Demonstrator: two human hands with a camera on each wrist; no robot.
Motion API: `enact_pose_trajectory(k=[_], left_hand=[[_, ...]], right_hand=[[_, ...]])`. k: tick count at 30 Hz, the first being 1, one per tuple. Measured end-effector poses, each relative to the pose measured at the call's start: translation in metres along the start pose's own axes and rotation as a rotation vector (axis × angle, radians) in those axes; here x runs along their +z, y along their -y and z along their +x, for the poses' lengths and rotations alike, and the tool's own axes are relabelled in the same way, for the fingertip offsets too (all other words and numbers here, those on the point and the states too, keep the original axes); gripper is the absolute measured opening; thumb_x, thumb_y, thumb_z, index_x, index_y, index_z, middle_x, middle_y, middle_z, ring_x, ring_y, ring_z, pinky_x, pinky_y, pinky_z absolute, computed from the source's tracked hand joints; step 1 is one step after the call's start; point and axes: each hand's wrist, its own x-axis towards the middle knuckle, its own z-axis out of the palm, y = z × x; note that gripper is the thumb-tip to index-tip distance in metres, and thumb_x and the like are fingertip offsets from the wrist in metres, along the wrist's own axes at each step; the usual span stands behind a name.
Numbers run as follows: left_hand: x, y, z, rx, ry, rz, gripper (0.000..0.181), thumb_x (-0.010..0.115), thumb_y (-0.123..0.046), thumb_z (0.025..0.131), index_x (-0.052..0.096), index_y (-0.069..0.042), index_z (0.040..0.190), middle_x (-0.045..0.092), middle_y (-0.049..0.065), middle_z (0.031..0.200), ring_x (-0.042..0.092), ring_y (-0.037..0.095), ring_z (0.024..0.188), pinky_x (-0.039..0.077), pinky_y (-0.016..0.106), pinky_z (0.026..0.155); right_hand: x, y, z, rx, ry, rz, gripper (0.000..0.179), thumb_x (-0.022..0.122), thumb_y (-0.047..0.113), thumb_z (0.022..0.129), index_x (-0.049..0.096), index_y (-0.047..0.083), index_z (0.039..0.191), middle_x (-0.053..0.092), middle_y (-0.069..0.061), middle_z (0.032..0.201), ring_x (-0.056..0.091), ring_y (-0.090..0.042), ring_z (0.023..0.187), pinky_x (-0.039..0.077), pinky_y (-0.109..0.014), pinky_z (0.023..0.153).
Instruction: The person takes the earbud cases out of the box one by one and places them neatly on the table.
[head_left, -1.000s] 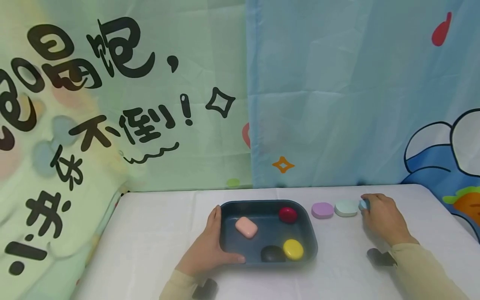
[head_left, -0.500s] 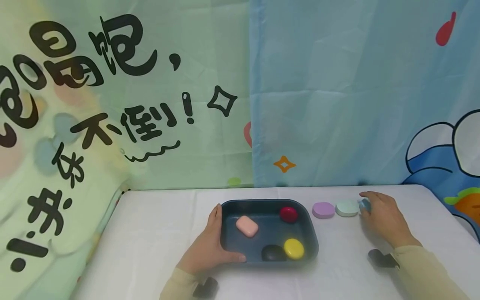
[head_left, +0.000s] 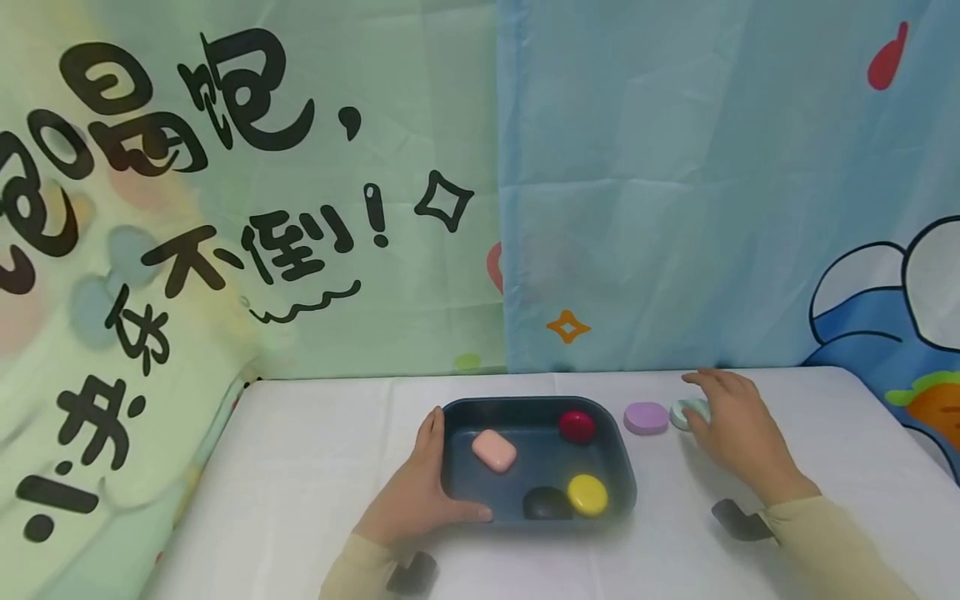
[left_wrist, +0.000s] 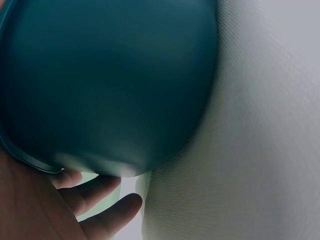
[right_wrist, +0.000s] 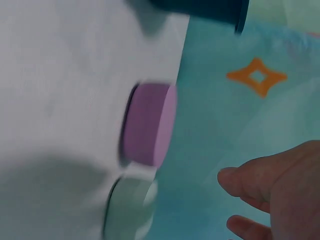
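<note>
My left hand grips the left end of a dark blue tray, its thumb along the front rim and its fingers at the left side. In the left wrist view the tray's outer wall fills much of the frame. Inside lie soap-like pieces: a pink block, a red one, a yellow one and a dark oval. My right hand hovers over a pale green bar, thumb and fingers apart, with nothing seen between them. The blue bar is hidden in the head view.
A purple bar lies between the tray's right side and the pale green bar. White cloth covers the table. Behind it hangs a printed curtain with cartoon figures and lettering.
My right hand has left the blue bar and moved left over the pale green one, partly covering it. My left hand stays on the tray.
</note>
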Motion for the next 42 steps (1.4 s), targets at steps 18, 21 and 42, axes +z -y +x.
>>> enact_pose_trajectory(k=[18,21,42], left_hand=[[0.000,0.001,0.001,0.005,0.001,-0.001,0.142,0.086,-0.061,0.067,-0.005,-0.006,0.161,-0.001,0.014,0.168,0.030,0.031,0.147,0.037,0.047,0.111],[0.000,0.001,0.001,0.004,0.003,-0.004,0.141,0.086,-0.061,0.068,-0.005,-0.006,0.161,-0.001,0.014,0.168,0.030,0.031,0.146,0.037,0.047,0.111],[0.000,-0.001,0.000,0.001,0.006,-0.012,0.141,0.086,-0.062,0.068,-0.003,-0.004,0.161,-0.001,0.017,0.168,0.026,0.034,0.148,0.035,0.050,0.112]], right_hand=[[0.011,0.067,-0.006,-0.149,-0.013,0.073,0.038,0.074,0.000,0.084,0.064,-0.008,0.120,0.056,-0.032,0.129,0.045,-0.051,0.122,0.039,-0.066,0.100],[0.012,0.078,-0.008,-0.135,0.024,0.086,0.040,0.075,0.000,0.083,0.064,-0.007,0.122,0.055,-0.030,0.132,0.045,-0.049,0.124,0.039,-0.065,0.102],[0.044,0.144,-0.016,-0.231,0.125,0.094,0.042,0.079,0.009,0.085,0.065,0.000,0.124,0.058,-0.019,0.134,0.051,-0.038,0.127,0.044,-0.053,0.103]])
